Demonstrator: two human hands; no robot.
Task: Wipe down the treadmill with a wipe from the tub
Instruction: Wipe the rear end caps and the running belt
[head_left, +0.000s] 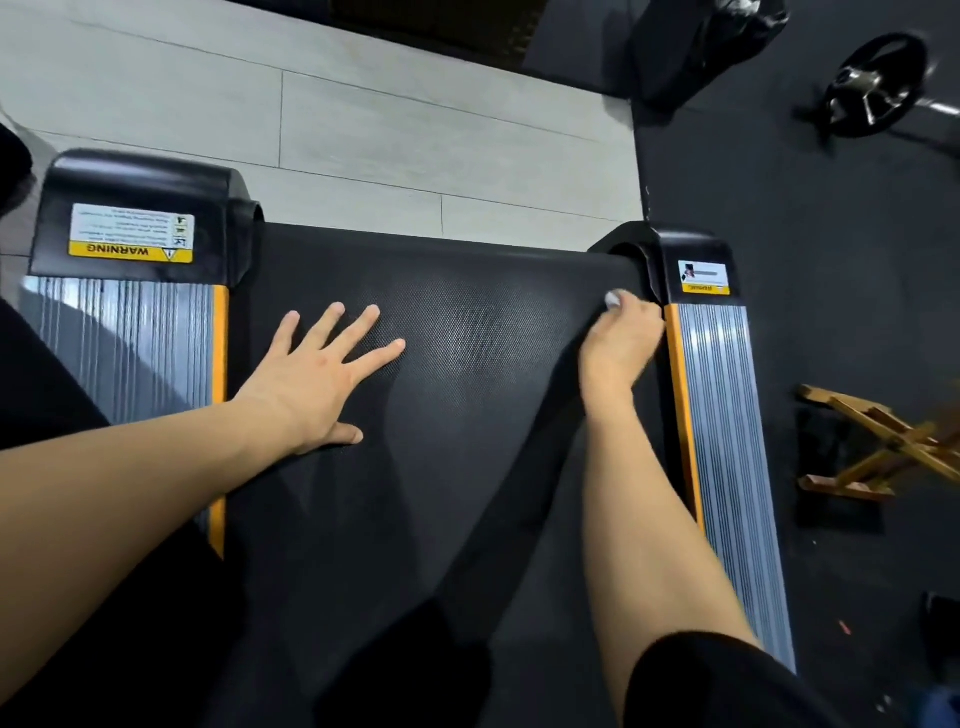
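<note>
The treadmill's black textured belt (467, 332) fills the middle of the view, with ribbed silver side rails edged in orange on the left (130, 343) and right (722, 415). My left hand (322, 374) lies flat on the belt with fingers spread, holding nothing. My right hand (618, 343) is closed on a small white wipe (613, 300), pressed against the belt's far right corner next to the black end cap (675, 254). Only a bit of the wipe shows past the fingers. The tub is not in view.
Black end caps with yellow warning labels (132, 234) close the rails at the far end. Beyond lies pale plank floor (363, 130). On the dark mat to the right sit a weight plate on a bar (872, 85), a black bag (701, 41) and a wooden folding stand (893, 447).
</note>
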